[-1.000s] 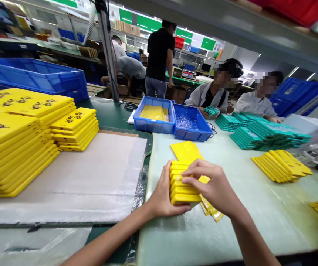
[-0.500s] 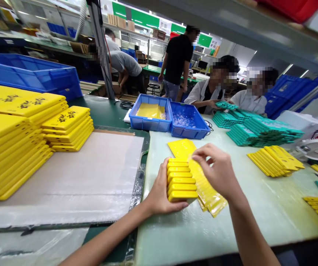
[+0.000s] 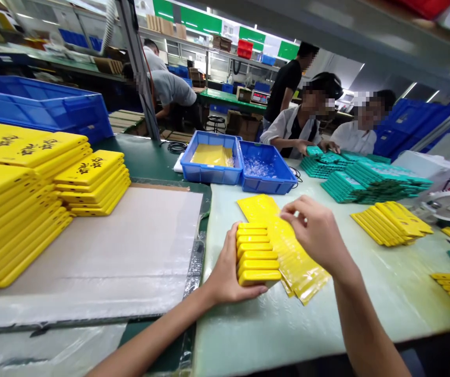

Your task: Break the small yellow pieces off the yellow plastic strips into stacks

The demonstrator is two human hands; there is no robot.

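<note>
My left hand (image 3: 228, 277) is wrapped round a stack of yellow cases (image 3: 257, 255), holding it on edge over the pale mat. Thumb and fingertips of my right hand (image 3: 307, 230) are pinched together just right of the stack, above flat yellow sheets (image 3: 291, 246) on the mat; whatever sits in the pinch is too small to make out. Part of the sheets is hidden behind the stack and my right hand.
Tall piles of yellow cases (image 3: 17, 230) stand at the left. Two blue trays (image 3: 211, 175) are at the table's back. Green pieces (image 3: 382, 180) and more yellow cases (image 3: 390, 222) lie right, near two seated people. A metal post (image 3: 141, 68) rises behind.
My right hand has moved slightly right, away from the stack. My left hand keeps its hold. In the background, the person in black has moved right.
</note>
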